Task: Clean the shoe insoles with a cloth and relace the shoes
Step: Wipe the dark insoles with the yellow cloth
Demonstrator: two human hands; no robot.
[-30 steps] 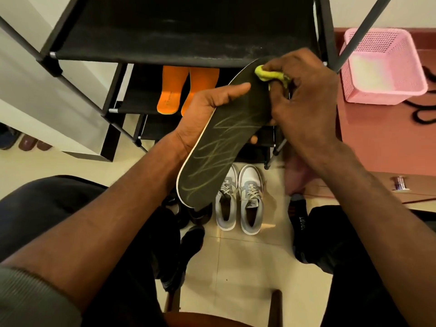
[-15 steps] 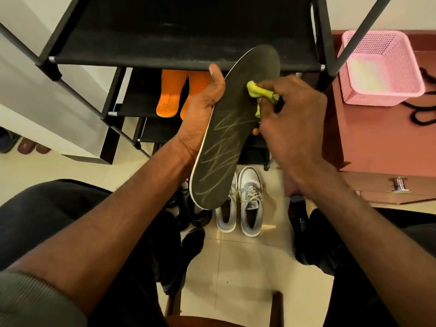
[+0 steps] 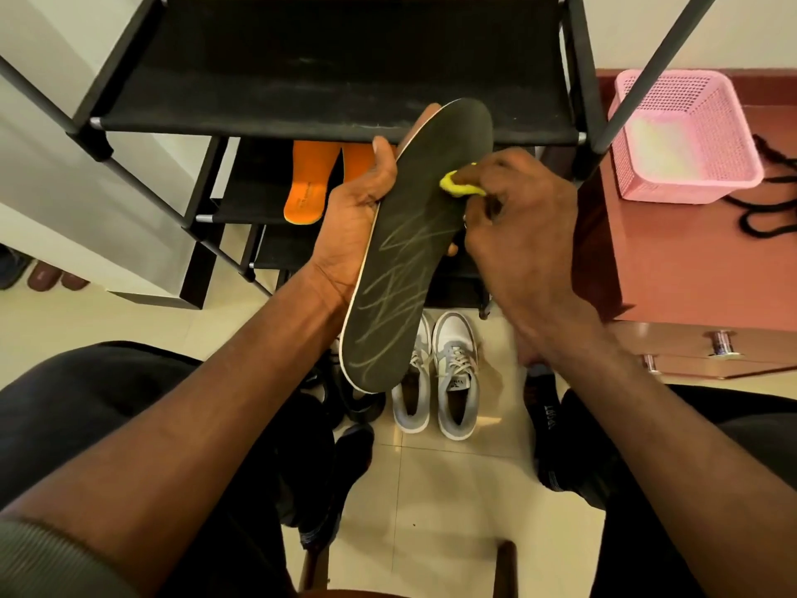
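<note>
A floor of pale cream glossy tiles (image 3: 453, 502) fills the near middle of the scene, and a black metal-framed shoe rack with black fabric shelves (image 3: 327, 66) rises at the far side, its upper part cut off by the frame's top edge. To the right stands a reddish-brown wooden cabinet (image 3: 673, 269) with metal drawer knobs, carrying a pink perforated plastic basket (image 3: 685, 135) and a black cord (image 3: 772, 196) that runs out of view at the right edge. A pair of white and grey laced sneakers (image 3: 435, 381) sits on the tiles just near of the rack, partly hidden behind the long black shoe insole with pale scribbled streaks (image 3: 414, 261), which is held up in the air in front of the rack, tilted with its toe end far and to the right. The left hand (image 3: 358, 209) grips the insole along its left edge, thumb up beside it and fingertips peeping out past the right edge. The right hand (image 3: 517, 235) pinches a small bunched yellow cloth (image 3: 459, 184) and presses it on the upper part of the insole. A pair of orange insoles (image 3: 310, 183) lies on a lower shelf, one mostly hidden behind the left hand. Dark shoes low on the floor beneath the insole are too shadowed to make out.
</note>
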